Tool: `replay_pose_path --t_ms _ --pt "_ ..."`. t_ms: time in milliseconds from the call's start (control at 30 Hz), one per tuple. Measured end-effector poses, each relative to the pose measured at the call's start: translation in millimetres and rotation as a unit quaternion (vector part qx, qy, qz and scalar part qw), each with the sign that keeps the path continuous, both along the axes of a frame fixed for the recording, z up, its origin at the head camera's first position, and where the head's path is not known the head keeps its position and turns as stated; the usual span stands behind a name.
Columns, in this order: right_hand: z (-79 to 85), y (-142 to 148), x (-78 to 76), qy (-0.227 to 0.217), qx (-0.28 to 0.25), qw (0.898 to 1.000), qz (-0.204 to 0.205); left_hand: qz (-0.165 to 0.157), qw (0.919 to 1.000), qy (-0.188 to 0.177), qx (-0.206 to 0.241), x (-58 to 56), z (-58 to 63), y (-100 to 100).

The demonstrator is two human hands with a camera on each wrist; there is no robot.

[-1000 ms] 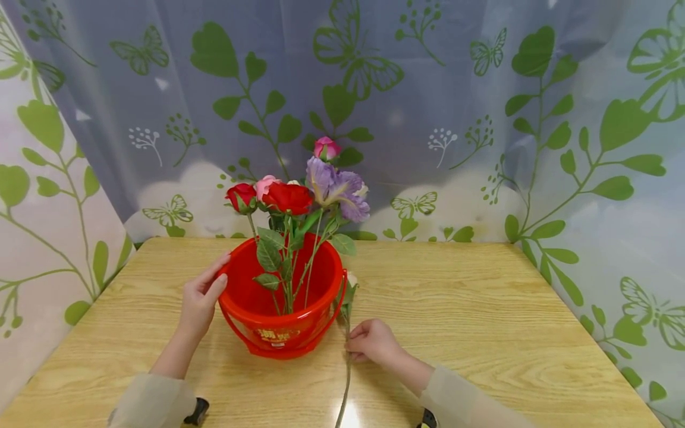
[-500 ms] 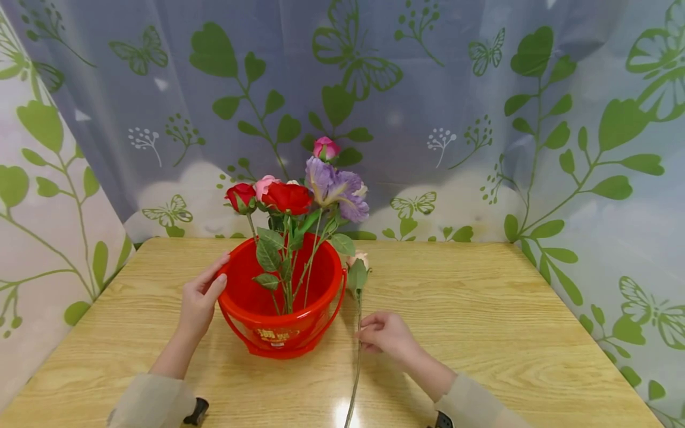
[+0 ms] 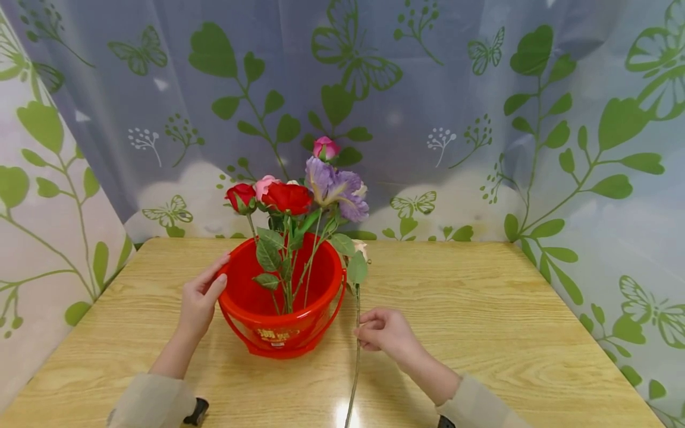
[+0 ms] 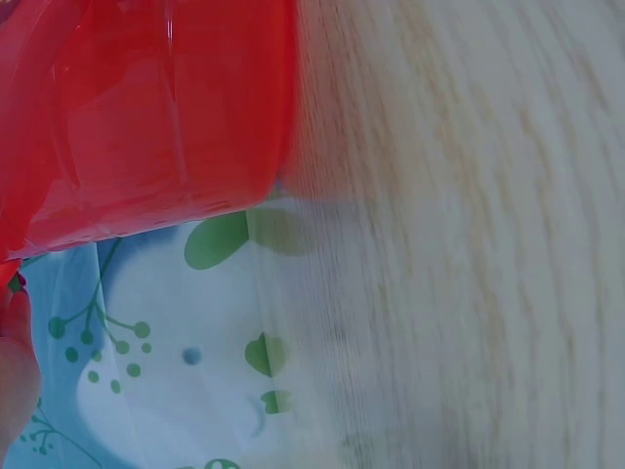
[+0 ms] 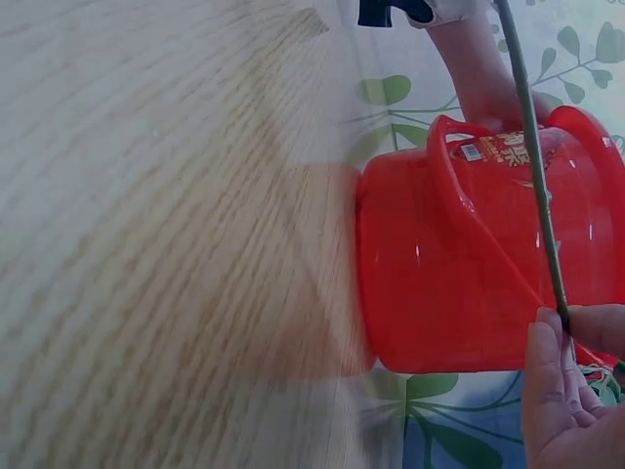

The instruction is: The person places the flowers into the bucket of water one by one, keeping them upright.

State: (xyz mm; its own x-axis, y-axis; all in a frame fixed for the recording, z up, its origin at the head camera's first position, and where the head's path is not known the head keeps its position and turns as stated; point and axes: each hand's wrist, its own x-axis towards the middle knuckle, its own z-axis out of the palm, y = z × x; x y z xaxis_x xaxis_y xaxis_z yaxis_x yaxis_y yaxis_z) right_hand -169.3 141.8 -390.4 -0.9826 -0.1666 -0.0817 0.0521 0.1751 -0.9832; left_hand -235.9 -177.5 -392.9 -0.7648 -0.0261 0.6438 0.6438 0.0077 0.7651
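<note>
A red plastic bucket (image 3: 277, 336) stands on the table, holding several artificial flowers. These include red roses (image 3: 289, 198), a pink rose (image 3: 326, 148) and a purple iris-like flower (image 3: 334, 189). At the bucket's left rim, my left hand (image 3: 197, 303) grips the edge with thumb and fingers. My right hand (image 3: 389, 336), to the right of the bucket, pinches a long green stem (image 5: 532, 147) between thumb and fingers. That stem belongs to a pale peach rose (image 3: 360, 249), whose head sits close beside the bucket's right rim, partly behind a leaf. Its lower end runs out of the head view.
The wooden table (image 3: 455, 297) extends to both sides of the bucket. A patterned curtain (image 3: 428, 119) hangs along its back and sides. The bucket's red handle (image 3: 338, 303) hangs down over the front right side.
My right hand has moved slightly right and away from me with the peach rose, whose head has risen beside the bucket rim. The left hand and bucket stay in place.
</note>
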Motion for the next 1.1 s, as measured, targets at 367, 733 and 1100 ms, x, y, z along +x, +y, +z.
replay_pose_path --t_ms 367,733,1100 --pt "9.9 -7.7 -2.8 0.024 -0.020 1.000 0.005 -0.001 1.0000 -0.005 0.000 0.9 0.2 0.3" --pt "20.7 -10.4 -3.9 0.019 -0.036 0.999 -0.027 -0.003 1.0000 -0.001 0.001 0.2 0.1 -0.2" --pt "39.0 -9.5 -5.6 0.036 -0.059 0.996 -0.052 -0.002 1.0000 -0.007 -0.004 0.6 0.3 0.0"
